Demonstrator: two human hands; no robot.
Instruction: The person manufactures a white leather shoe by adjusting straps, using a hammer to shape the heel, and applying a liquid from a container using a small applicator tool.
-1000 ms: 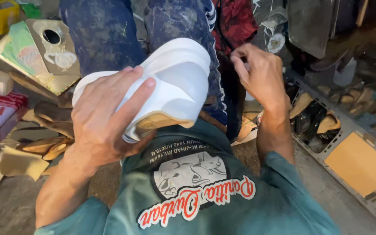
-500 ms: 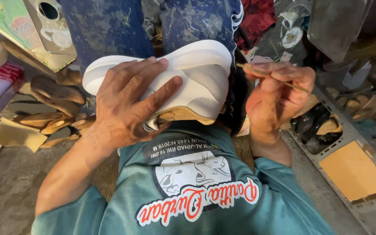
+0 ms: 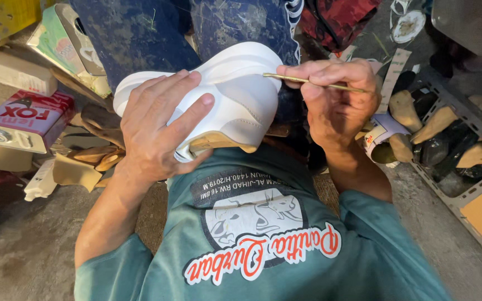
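Note:
A white shoe on a wooden last rests on my lap, sole side up and heel toward me. My left hand lies spread over its left side and presses it down. My right hand pinches a thin brass-coloured rod, held level. The rod's tip touches the right edge of the white shoe. My dark blue patterned trousers and teal shirt fill the middle of the view.
A red and white tin and small cartons sit at the left on the concrete floor. Tan leather scraps lie beside them. A metal rack with several wooden and black shoe lasts stands at the right.
My right hand has come in from the right with the thin rod and set its tip against the shoe's edge. My left hand has kept its hold on the shoe.

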